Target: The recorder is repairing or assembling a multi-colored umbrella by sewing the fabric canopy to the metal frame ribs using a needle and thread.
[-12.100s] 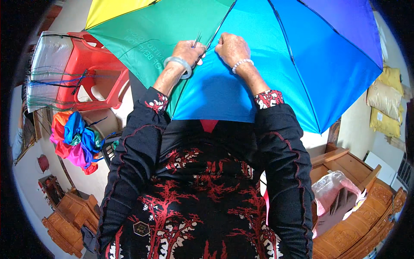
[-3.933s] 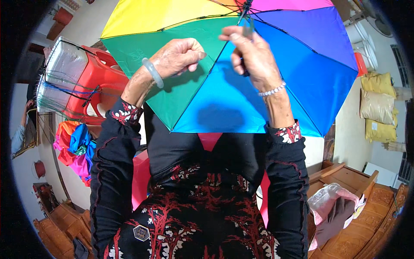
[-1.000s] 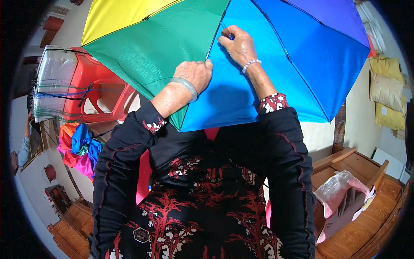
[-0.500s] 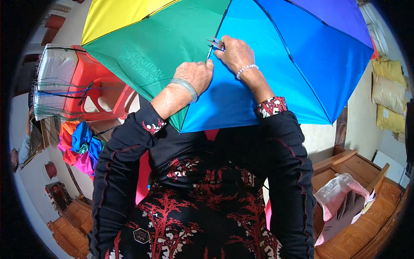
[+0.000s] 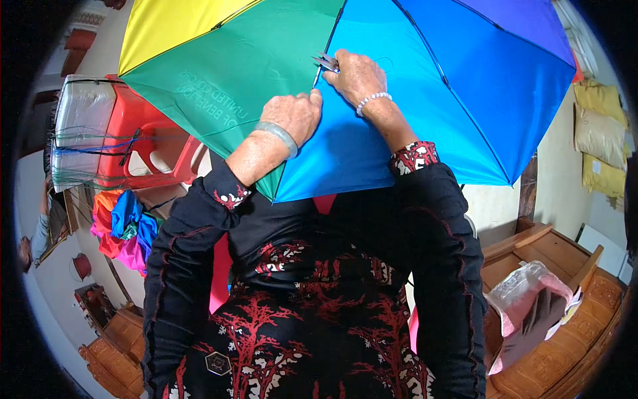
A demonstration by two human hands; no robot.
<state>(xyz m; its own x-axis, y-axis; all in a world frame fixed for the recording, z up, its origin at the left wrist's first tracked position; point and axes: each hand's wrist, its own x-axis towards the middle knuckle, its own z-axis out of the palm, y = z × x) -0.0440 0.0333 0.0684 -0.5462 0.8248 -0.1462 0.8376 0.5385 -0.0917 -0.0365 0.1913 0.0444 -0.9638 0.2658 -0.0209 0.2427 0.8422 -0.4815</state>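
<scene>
An open umbrella [image 5: 412, 120] with yellow, green, blue and purple panels spreads before me, its dark ribs showing on this side. My left hand [image 5: 290, 117] is closed on an umbrella rib where green meets light blue, thumb pointing up along it. Just above and to the right, my right hand [image 5: 359, 78] holds small metal thread snips [image 5: 325, 62]. Their blades stick out to the left across the same rib. The rib's lower part is hidden behind my left hand.
To the left stand red plastic stools [image 5: 153, 143] tied beside a clear-wrapped bundle [image 5: 83, 126]. Below them hangs a heap of bright folded fabric [image 5: 126, 226]. At lower right is a carved wooden bench [image 5: 565, 346] with a plastic-covered cloth on it. Yellow packages [image 5: 601, 110] lie at far right.
Both hands and the umbrella have shifted slightly left in the picture. The snips remain in my right hand beside the rib, and my left hand keeps its hold.
</scene>
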